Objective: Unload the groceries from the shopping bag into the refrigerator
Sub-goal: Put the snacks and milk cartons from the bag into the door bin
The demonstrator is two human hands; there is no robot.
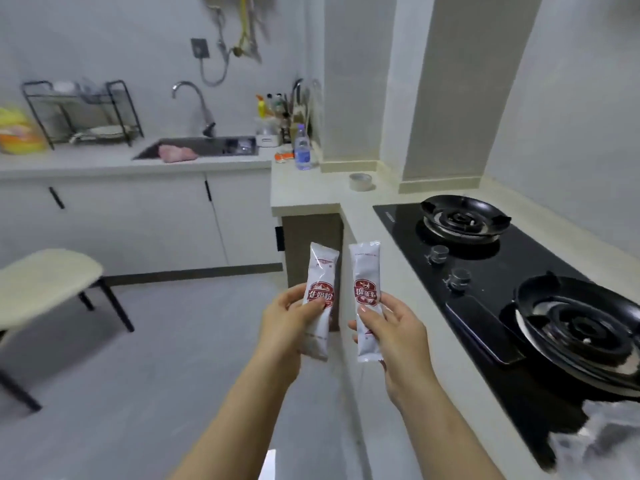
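Observation:
I hold two long white sachets with red labels upright in front of me, above the floor beside the counter. My left hand (282, 322) grips the left sachet (321, 271) around its lower half. My right hand (398, 332) pinches the right sachet (365, 268) with thumb on its front. The sachets stand side by side and apart. A white plastic bag (606, 434) lies on the counter at the lower right, partly cut off by the frame. No refrigerator is in view.
A black two-burner gas hob (485, 271) fills the counter on my right. Ahead are a sink (204, 147) with a pink item, a faucet, a water bottle (303, 147), a dish rack (83, 112) and a tape roll (361, 181). A cream stool (45, 282) stands at left.

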